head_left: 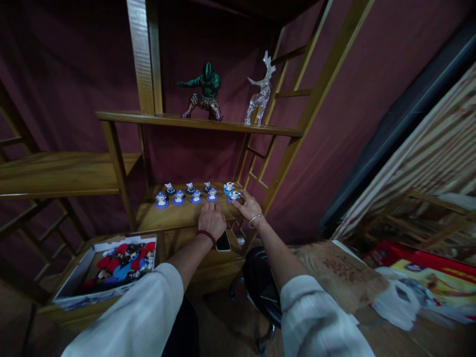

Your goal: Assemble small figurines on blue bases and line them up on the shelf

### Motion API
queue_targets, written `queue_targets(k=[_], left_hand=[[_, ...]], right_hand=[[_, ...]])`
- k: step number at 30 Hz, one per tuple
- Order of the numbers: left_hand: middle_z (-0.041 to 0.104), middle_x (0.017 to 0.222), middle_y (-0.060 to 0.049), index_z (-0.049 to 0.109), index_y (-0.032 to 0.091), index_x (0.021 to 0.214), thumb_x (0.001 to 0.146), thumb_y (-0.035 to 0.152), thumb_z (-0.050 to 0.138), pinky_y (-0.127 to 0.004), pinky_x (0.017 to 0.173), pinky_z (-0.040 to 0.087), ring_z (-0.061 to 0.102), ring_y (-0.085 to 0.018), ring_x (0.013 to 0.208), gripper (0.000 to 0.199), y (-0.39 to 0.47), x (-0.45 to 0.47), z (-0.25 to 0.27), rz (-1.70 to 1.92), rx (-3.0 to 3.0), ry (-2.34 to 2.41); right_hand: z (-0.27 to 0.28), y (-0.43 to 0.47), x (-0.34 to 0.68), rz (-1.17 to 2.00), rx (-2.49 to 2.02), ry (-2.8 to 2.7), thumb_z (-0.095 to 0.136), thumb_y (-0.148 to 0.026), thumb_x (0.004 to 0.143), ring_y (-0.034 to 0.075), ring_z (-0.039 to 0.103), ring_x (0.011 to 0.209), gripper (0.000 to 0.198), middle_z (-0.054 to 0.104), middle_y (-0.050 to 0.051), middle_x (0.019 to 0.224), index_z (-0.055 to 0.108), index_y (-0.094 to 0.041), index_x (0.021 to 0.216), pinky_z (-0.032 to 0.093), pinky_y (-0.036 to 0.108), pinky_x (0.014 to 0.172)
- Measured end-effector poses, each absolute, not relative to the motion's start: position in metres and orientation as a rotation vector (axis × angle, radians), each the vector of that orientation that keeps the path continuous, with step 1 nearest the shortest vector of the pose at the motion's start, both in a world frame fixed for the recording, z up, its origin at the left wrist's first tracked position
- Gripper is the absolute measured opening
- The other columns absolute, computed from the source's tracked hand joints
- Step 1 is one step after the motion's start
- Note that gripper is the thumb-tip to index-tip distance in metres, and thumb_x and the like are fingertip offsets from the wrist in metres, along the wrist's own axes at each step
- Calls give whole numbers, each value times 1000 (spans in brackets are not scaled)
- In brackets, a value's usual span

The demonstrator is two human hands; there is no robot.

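Note:
At the right end of the lower shelf, my right hand [250, 206] has its fingers closed around the edge of a small blue-and-white figurine [234, 196] on a round base. A matching blue figurine [228, 187] stands just behind it. My left hand [212, 220] lies at the front of the shelf with its fingers curled under; what is in them, if anything, is hidden. Past its knuckles stands a purple-based figurine [211, 195], the right end of a front row of several alike. Behind that row are three dark-based figurines [190, 188].
A white box [69, 287] of red, blue and black figures sits at lower left. Below my left hand lies a phone [223, 242]. A green figure statue [208, 91] and a clear deer [260, 94] occupy the upper shelf. A black stool [262, 282] stands below.

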State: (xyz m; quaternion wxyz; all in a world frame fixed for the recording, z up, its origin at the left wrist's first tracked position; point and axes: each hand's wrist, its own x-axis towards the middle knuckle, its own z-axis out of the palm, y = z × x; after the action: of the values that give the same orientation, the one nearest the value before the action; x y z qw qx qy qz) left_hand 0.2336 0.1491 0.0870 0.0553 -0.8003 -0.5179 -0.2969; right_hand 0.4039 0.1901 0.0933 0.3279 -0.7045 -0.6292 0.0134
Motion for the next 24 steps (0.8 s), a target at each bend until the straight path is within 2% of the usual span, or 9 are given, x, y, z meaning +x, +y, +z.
queue_targets(k=[4,8,14,20,24], left_hand=[[51,93,-13,56,10,88,78,20,37,-38,83,31,41,-24,94,24,149,235,87,-895,-2443,-1580],[50,94,-13,55,9,90,77,19,37,-38,84,30,40,-24,95,24,150,234,87,-882,-2488,-1584],[50,99,-14,54,10,92,77,19,36,-38,84,31,40,-24,97,25,150,233,89,-860,-2531,-1602],[51,97,-13,54,10,93,78,19,36,-37,85,30,41,-23,97,26,150,233,90,-873,-2529,-1592],[51,98,-13,55,9,92,78,18,35,-37,86,30,41,-23,96,26,150,234,89,-887,-2498,-1581]], right_hand=[[94,183,401,-53,-1756,-1491,52,-32,72,21,52,100,43,61,4,105,50,-21,114,39,34,89],[92,184,402,-36,-1589,-1349,45,-25,73,18,55,91,34,63,4,96,54,-18,105,41,33,86],[92,193,401,-1,-1441,-1294,39,-28,77,16,58,85,33,62,7,97,54,-15,103,44,30,80],[99,200,389,-15,-1733,-1475,56,-37,69,20,57,88,45,63,6,98,53,-20,111,43,34,80],[106,201,379,-230,-1669,-1660,56,-36,71,22,54,93,40,63,8,99,57,-17,106,38,36,86]])
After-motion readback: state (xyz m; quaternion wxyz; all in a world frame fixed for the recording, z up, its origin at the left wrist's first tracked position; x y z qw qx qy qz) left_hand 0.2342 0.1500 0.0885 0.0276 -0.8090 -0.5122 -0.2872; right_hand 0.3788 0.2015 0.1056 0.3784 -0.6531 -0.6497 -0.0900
